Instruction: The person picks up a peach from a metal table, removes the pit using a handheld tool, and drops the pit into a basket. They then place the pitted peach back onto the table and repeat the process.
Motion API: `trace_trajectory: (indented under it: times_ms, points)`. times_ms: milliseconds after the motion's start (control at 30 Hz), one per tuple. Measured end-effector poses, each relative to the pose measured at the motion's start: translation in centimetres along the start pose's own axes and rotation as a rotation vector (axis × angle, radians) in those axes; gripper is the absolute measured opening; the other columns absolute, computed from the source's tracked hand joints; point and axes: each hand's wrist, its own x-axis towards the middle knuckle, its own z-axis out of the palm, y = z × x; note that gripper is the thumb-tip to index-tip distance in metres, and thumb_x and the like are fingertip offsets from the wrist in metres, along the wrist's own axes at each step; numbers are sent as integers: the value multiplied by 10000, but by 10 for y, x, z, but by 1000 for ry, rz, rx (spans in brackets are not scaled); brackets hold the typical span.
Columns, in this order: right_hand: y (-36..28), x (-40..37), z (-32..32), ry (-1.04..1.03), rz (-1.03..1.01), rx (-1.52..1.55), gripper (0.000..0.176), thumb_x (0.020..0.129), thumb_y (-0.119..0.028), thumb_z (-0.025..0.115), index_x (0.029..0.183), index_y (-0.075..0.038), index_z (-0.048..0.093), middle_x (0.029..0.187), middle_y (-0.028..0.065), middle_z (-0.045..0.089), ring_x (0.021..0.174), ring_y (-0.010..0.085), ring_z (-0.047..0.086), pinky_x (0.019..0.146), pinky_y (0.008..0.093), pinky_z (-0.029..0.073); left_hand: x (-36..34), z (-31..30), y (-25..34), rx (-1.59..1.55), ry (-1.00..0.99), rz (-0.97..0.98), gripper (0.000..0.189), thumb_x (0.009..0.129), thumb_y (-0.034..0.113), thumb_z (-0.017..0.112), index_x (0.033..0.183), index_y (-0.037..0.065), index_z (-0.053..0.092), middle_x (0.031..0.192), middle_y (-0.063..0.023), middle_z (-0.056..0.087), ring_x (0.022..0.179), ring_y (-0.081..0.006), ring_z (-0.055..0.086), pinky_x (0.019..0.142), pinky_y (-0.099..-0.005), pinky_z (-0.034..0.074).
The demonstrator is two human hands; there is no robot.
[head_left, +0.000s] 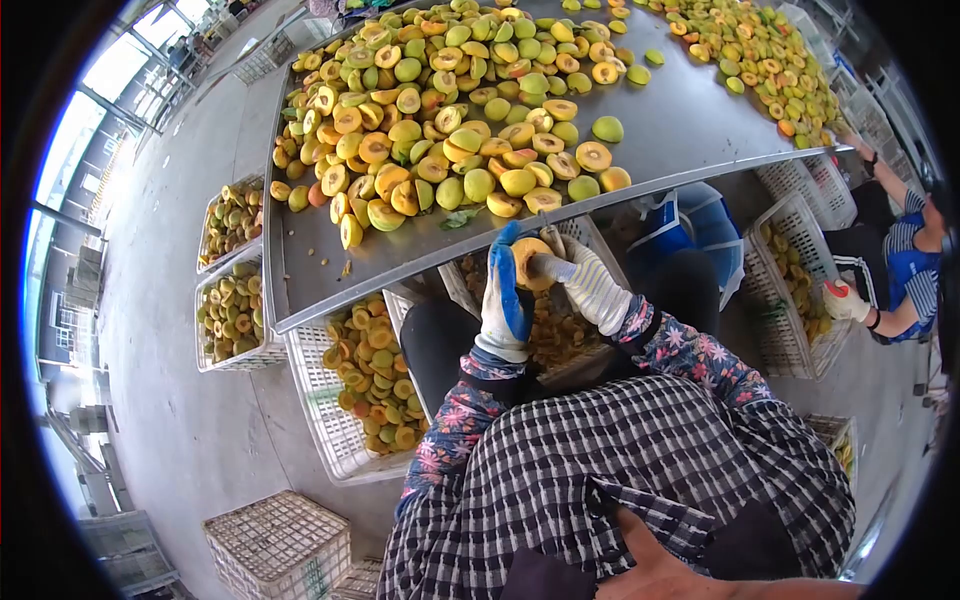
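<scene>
At the near edge of a metal table (pixel 690 120), a worker's blue-and-white gloved left hand (pixel 507 295) grasps a halved fruit (pixel 531 268), fingers wrapped round its side. The right hand (pixel 592 283), in a striped glove, touches the fruit with bent fingers; whether they grip a tool cannot be told. Fruit halves (pixel 430 140) cover the table's far left; a white crate (pixel 312 400) stands before it.

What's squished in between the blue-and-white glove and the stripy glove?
In the head view, a stone-fruit half, with orange flesh showing, sits between the blue-and-white left hand and the stripy right hand.
</scene>
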Motion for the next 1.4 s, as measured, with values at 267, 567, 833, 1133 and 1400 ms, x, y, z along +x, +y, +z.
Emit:
trace_trajectory:
  times_ms: [267,567,833,1133,1400]
  points:
    - [1,0,-12,154,-55,120,330,903,-123,688,1202,-42,577,1023,12,622,929,70,601,815,210,496,-5,-13,3,-438,23,-239,415,1021,235,478,1349,-19,459,1374,-190,502,1272,-294,509,1082,-401,406]
    - [-3,-8,-9,147,26,-164,268,908,-286,706,1077,-109,597,790,-54,591,576,44,561,472,195,431,-18,-4,-17,-1297,103,-588,539,1007,334,524,1436,39,383,1350,-137,505,1270,-262,498,1086,-430,413]
    - [-14,0,-29,82,201,-350,295,955,-350,625,1111,-117,537,786,-7,619,505,59,559,409,185,411,-28,-1,-51,-1381,294,-779,488,990,467,502,1289,82,532,1162,-74,608,1083,-232,591,973,-453,480]
    - [-10,1,-35,109,155,-295,253,946,-253,641,1123,-103,541,776,-12,590,495,74,532,443,217,427,-6,-37,-48,-649,314,-496,452,1047,405,411,1206,8,557,1069,-97,637,948,-204,636,875,-325,520]
    - [-21,-9,-31,101,185,-299,233,954,-259,634,1095,-88,564,764,7,602,524,77,540,476,216,440,70,-181,-72,953,183,-601,581,866,461,644,1276,58,563,1150,-185,656,1066,-331,636,941,-415,481]
